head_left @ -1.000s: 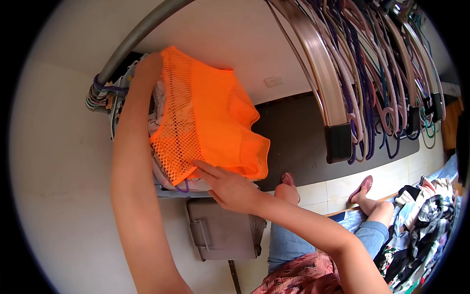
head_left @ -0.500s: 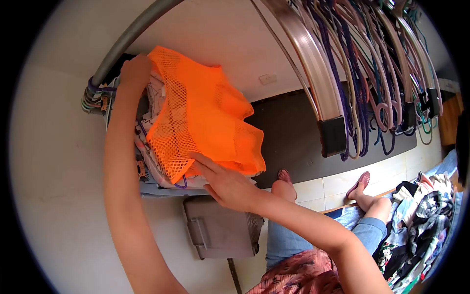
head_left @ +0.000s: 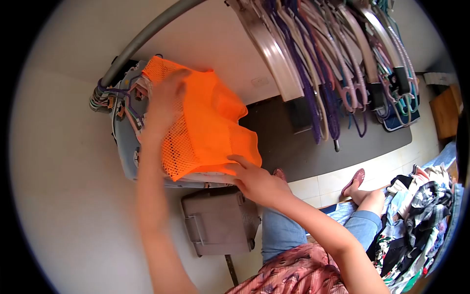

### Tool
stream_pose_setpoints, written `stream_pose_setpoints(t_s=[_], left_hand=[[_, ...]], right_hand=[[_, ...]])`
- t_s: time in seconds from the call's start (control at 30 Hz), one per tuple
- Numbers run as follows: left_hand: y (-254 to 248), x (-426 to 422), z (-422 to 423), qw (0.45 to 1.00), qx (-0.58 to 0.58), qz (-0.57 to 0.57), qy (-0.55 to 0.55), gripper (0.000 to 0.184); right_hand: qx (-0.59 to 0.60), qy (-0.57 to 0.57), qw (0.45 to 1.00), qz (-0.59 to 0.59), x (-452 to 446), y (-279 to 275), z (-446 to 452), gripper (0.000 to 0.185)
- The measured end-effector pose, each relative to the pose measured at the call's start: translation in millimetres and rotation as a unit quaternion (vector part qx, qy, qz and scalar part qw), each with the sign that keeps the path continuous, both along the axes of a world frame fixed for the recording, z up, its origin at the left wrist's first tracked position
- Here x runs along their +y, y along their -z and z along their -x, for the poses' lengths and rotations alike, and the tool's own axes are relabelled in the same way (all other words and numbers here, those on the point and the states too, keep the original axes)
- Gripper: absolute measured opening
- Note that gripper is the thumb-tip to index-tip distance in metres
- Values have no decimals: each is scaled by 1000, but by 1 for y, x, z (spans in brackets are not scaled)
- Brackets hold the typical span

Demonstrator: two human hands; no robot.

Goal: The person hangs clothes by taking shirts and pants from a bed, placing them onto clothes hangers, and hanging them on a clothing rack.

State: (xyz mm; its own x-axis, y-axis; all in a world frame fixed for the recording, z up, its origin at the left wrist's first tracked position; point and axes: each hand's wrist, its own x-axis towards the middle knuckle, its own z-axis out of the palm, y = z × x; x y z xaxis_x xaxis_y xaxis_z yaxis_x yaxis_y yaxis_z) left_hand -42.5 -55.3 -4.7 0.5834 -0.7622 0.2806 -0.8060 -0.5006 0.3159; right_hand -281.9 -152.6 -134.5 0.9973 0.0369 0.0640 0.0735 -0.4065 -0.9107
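One orange vest (head_left: 208, 122) beneath fingers (head_left: 241, 160)

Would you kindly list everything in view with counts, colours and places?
Mesh vest: 1, orange, centre left
Other garments: several, grey-blue, pinkish, under and beside vest
Rail: 1, grey, upper left
Hangers: many, silver, purple, pink, teal, upper right
Socket: 1, pale, back wall
Flat board: 1, dark grey, below hangers
Storage box: 1, grey-brown, below vest
Clothes pile: 1, mixed, lower right
Wooden piece: 1, brown, right edge
Floor tiles: several, cream, centre right
Slippers: 2, dark pink, near board
Shorts: 1, blue, lower middle
Patterned top: 1, pinkish-red, bottom centre
Left hand: 1, blurred, in front of vest
Right hand: 1, bare, at vest's lower edge
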Motion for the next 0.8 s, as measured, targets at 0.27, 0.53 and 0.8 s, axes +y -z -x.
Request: stream_pose_setpoints(t_s=[0.27, 0.53, 0.8], left_hand=[[54, -71, 156, 843, 324, 428, -22, 35], [44, -127, 189, 753, 427, 501, 21, 49], [24, -129, 199, 746, 393, 537, 28, 33]], right_hand=[[-103, 180, 976, -63, -59, -13, 63, 26], [-170, 270, 945, -78, -76, -63, 91, 21], [-149, 253, 950, -104, -79, -77, 103, 21]])
